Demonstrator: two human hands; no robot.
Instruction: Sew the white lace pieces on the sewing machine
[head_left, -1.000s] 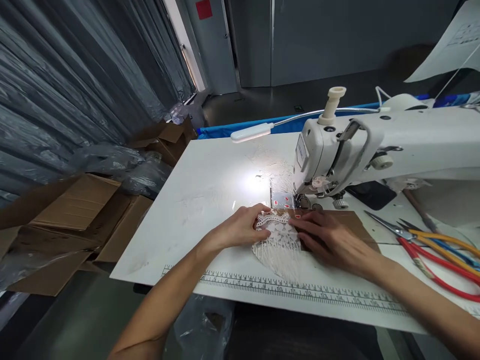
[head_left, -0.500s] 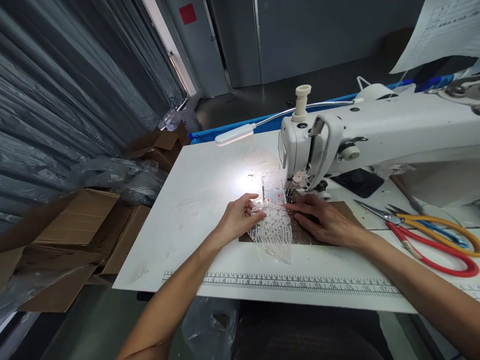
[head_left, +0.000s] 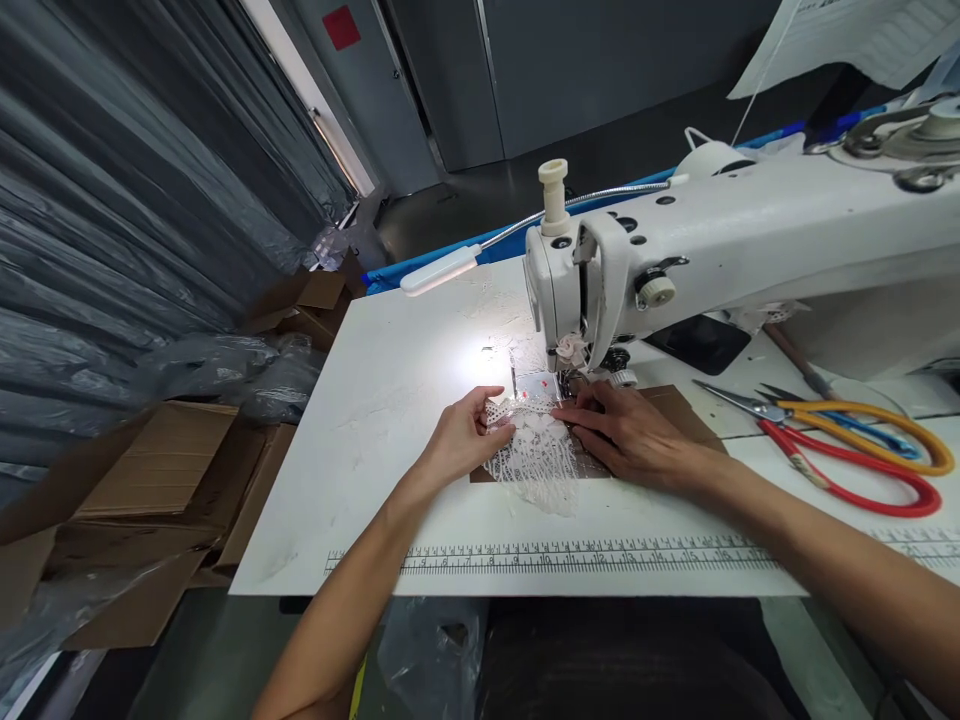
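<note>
A piece of white lace (head_left: pixel 536 462) lies over a brown card (head_left: pixel 679 410) on the white sewing table (head_left: pixel 390 400). Its far edge sits at the needle plate under the head of the white sewing machine (head_left: pixel 720 240). My left hand (head_left: pixel 463 436) pinches the lace's left edge with thumb and fingers. My right hand (head_left: pixel 630 435) lies flat on the lace and the card, its fingertips pointing at the presser foot.
A gooseneck lamp (head_left: pixel 441 270) lights the needle area. Red-handled (head_left: pixel 847 475) and yellow-handled scissors (head_left: pixel 870 420) lie at the right. A printed ruler (head_left: pixel 570 560) runs along the table's front edge. Cardboard boxes (head_left: pixel 157 480) and plastic sheeting stand on the floor at the left.
Both hands have slid the lace and card away from me, up to the needle plate. The view has swung to the right.
</note>
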